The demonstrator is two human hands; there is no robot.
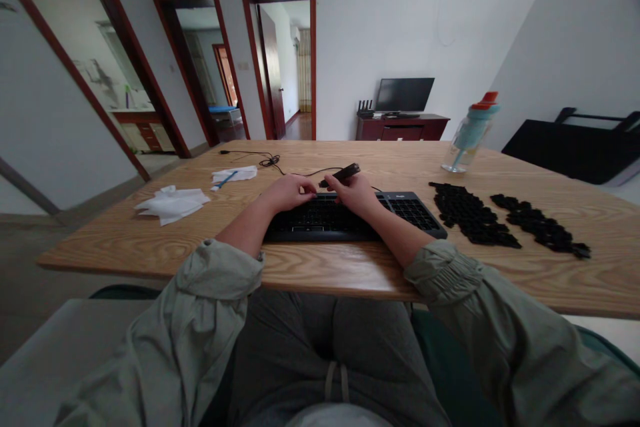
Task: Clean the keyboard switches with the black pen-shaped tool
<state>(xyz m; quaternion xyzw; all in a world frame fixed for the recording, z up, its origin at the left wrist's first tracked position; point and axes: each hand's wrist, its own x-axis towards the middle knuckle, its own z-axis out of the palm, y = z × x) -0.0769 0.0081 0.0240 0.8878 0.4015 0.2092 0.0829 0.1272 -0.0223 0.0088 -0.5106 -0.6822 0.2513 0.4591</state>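
Note:
In the head view a black keyboard (330,221) lies on the wooden table, its keycaps off over much of the bed. My right hand (359,195) is closed round a short, thick black stick-like tool (343,175), held slantwise above the keyboard's far edge; its exact kind is unclear. Just to the left, my left hand (293,192) rests over the keyboard's far left part, fingers curled together. Whatever those fingers hold, if anything, is hidden. To the right lie loose black keycaps in a larger pile (465,213) and a narrower pile (543,223).
Crumpled white tissues (173,205) lie at the left, and a blue thin stick (227,179) rests on another tissue (243,173). A coiled black cable (270,161) runs behind my hands. A clear bottle with an orange lid (470,133) stands at the back right.

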